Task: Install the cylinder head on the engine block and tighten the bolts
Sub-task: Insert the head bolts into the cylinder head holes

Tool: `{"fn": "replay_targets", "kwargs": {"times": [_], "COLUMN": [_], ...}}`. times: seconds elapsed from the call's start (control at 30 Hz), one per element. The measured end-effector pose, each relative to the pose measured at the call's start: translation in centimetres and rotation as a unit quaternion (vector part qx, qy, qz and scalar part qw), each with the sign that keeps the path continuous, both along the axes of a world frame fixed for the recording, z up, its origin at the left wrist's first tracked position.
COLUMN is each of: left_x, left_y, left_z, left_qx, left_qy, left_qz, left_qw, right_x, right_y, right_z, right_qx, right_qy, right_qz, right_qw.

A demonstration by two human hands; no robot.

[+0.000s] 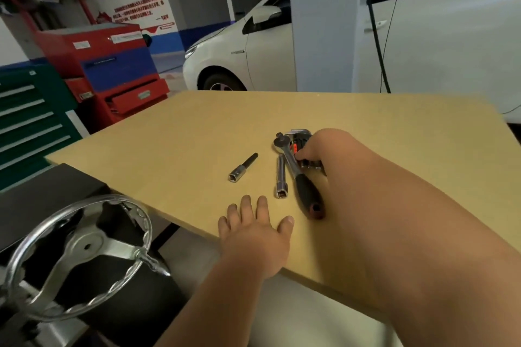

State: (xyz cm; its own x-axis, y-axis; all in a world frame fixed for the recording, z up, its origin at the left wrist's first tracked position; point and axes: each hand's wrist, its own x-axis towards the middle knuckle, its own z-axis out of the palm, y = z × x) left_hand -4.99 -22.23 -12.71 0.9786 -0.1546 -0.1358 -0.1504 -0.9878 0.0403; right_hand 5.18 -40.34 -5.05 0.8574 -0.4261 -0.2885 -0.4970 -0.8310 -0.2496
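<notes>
Head view: the ratchet [296, 170] lies on the table [183, 127]. Its long axis runs from the far head to the black handle near the person, a little to the right. The right hand [311, 149] is the nearer one. Its fingers curl on a dark tool [296, 146] with orange parts, just beside the ratchet's shaft. The left hand [253, 229] rests flat on the table, fingers straight, holding nothing. The cylinder head and the engine block are not in view.
</notes>
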Motion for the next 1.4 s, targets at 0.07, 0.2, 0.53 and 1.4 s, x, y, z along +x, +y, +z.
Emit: {"fn": "replay_targets", "kwargs": {"times": [0.07, 0.2, 0.53, 1.4], "left_x": [0.0, 0.1, 0.0, -0.2], "left_y": [0.0, 0.0, -0.1, 0.4], "left_z": [0.0, 0.0, 0.0, 0.5], "left_qx": [-0.002, -0.008, -0.015, -0.072], "left_qy": [-0.002, -0.014, -0.018, 0.01], "left_qz": [-0.001, -0.005, -0.011, -0.016], "left_qw": [1.0, 1.0, 1.0, 0.997], "right_x": [-0.5, -1.7, -1.9, -6.1], "right_y": [-0.3, -1.6, -2.2, -4.7], "right_z": [1.1, 1.9, 1.3, 0.0], "right_qx": [0.031, 0.072, 0.074, 0.231], "right_qy": [0.023, 0.021, 0.023, -0.177], "right_qz": [0.018, -0.006, -0.014, -0.15], "right_qw": [0.999, 0.997, 0.997, 0.945]}}
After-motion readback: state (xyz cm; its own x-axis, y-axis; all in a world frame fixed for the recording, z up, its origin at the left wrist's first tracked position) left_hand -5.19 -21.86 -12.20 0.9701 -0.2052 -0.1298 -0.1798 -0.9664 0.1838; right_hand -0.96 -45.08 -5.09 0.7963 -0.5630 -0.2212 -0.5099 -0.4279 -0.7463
